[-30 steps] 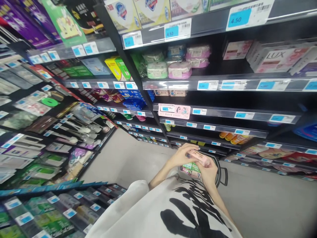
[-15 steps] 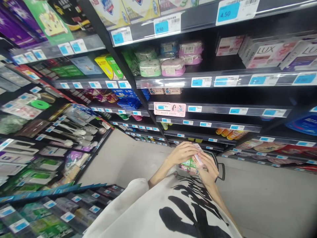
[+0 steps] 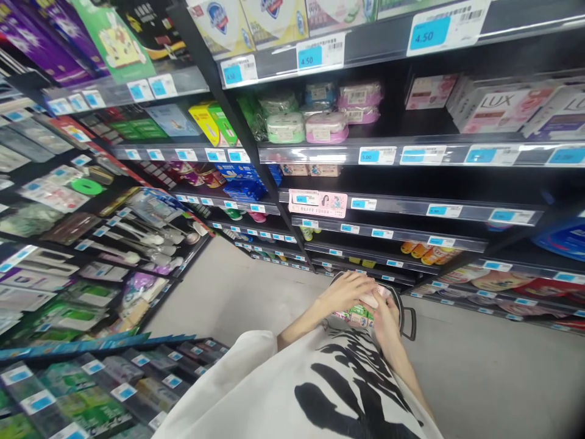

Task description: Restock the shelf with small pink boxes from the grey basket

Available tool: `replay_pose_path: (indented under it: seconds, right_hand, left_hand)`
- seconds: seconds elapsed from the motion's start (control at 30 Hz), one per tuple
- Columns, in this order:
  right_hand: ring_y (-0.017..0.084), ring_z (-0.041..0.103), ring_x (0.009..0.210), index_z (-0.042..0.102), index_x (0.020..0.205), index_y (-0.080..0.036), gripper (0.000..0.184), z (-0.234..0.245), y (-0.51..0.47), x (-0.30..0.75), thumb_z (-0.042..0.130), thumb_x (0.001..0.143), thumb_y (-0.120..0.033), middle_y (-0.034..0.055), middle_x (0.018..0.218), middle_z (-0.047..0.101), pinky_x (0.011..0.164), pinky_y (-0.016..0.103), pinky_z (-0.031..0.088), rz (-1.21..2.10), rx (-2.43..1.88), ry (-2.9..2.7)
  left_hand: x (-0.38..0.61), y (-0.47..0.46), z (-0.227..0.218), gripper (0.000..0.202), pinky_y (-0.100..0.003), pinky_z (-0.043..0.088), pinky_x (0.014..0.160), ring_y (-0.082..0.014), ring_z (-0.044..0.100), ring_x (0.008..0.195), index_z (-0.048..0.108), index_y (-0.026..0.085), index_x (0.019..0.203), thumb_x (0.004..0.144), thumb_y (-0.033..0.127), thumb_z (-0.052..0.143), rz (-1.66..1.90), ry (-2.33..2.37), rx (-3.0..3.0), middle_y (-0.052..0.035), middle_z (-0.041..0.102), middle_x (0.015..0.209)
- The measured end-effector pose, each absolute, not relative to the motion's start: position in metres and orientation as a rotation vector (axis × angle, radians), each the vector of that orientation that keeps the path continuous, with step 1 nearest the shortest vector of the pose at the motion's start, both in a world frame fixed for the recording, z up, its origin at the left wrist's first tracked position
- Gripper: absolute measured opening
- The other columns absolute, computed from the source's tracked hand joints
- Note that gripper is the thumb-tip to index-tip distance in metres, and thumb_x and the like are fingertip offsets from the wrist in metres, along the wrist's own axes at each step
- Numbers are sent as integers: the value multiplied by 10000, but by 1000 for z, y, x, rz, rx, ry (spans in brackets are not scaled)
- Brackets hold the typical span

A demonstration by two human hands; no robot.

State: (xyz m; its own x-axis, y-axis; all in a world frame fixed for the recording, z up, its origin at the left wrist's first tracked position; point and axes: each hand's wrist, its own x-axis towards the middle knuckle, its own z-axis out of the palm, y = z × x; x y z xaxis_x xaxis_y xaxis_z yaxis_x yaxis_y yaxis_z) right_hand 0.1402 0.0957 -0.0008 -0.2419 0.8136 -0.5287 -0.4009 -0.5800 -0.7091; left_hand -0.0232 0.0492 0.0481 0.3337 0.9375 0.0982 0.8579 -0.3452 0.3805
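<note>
Close to my body, a small pale pink box (image 3: 375, 295) is held between my two hands. My left hand (image 3: 348, 290) curls over its left side with the fingers bent. On its right side, my right hand (image 3: 386, 311) grips it, thumb and fingers closed around the edge. Much of the box is covered by my fingers, so its print cannot be read. Below my hands, green and pink packages (image 3: 359, 315) lie in a dark-rimmed basket (image 3: 401, 305), whose handle sticks out to the right.
Ahead is a shelf rack holding wrapped soap cases (image 3: 326, 127), LUX boxes (image 3: 496, 107) and a pink promotional label (image 3: 317, 203). Hanging utensils (image 3: 146, 235) line the left rack. Another shelf (image 3: 91, 390) stands at the lower left. Grey floor (image 3: 214, 292) lies between the racks.
The view has shifted slightly, moving the shelves right in the picture. My right hand has turned and now grips the pink box from its right side. The box looks more level.
</note>
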Motion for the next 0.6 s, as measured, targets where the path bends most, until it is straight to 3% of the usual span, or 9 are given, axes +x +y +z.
replay_pose_path:
  seconds: [0.17,0.33,0.6]
  right_hand:
    - [218,773,782,675,943,-236,518,5,92,140,978,561,-408,-1,895,790,642,296,649,1921,-1187,-636]
    - [178,749,748,663,913,-231,543,10,91,140,980,531,-451,-10,871,783,640,250,621,1877,-1219,-674]
    - [203,759,819,621,904,-231,558,4,87,138,989,535,-430,23,911,800,747,288,605,1846,-1104,-839]
  left_hand:
    - [-29,51,56,614,-385,422,1144,-254,493,1374,451,220,1506,921,248,636,365,1607,2308,-85,555,1514]
    - [-38,59,62,694,-401,436,1103,-284,502,1342,424,165,1515,877,279,672,235,1586,2346,-111,537,1524]
    - [-49,79,48,897,-366,441,991,-290,565,1224,304,227,1581,796,327,727,43,1494,2502,-124,568,1401]
